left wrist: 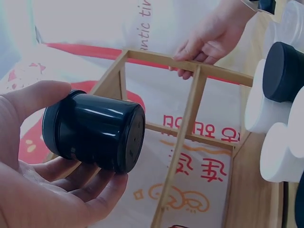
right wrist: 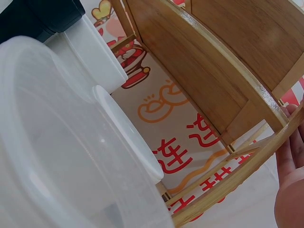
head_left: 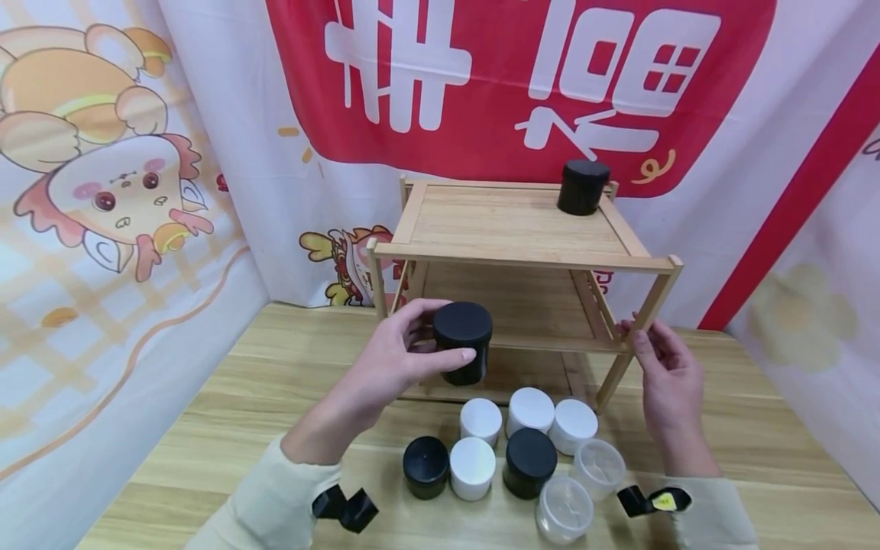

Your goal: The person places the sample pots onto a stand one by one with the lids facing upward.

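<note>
My left hand (head_left: 386,357) grips a black lidded jar (head_left: 464,327) round its side, thumb across the front. The jar is raised in front of the wooden shelf rack (head_left: 495,225), level with its middle board. In the left wrist view this jar (left wrist: 95,128) shows its glossy side and base, with the fingers (left wrist: 102,197) curled beneath. At the rack's right front post my right hand (head_left: 672,374) holds the wood, thumb in front and fingers behind. Another black jar (head_left: 583,188) stands on the top board, at the back right corner.
On the wooden table (head_left: 275,382), before the rack, stand several white jars (head_left: 473,467), two black jars (head_left: 426,467) and two clear jars (head_left: 565,509), grouped closely together. A printed cloth (head_left: 227,92) hangs behind the rack and at both sides.
</note>
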`<state>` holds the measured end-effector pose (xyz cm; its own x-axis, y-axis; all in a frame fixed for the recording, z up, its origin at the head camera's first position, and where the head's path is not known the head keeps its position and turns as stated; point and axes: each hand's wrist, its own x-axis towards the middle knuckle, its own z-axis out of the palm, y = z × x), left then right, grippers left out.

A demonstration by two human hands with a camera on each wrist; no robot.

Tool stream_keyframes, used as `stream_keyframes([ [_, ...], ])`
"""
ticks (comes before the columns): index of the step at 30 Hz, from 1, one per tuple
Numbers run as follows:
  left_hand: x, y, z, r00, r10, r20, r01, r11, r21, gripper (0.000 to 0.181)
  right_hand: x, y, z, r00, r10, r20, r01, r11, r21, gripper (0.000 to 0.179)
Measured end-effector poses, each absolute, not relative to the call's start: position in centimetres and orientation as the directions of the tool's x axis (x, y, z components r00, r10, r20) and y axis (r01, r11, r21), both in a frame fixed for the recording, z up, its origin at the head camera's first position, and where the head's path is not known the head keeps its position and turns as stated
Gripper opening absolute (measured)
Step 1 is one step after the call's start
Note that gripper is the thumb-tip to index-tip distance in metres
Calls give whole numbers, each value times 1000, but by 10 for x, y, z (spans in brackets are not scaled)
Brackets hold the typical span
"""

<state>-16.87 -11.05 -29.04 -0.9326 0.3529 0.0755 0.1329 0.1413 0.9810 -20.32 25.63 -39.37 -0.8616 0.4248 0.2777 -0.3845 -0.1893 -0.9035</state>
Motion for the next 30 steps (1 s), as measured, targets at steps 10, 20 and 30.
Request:
stream_keyframes([
  [10,-163,-102,-271,-931,345,123,175,122,977,58,-203,257,-394,-857,427,288,-397,-190,-898,41],
  [20,-158,-98,-246,-919,351,179,236,124,964,57,-202,257,-393,-871,416,262,-367,-193,-910,43],
  [30,-161,-94,-231,-910,368,192,259,142,955,54,-202,258,-393,-871,417,261,-368,-201,-908,43],
])
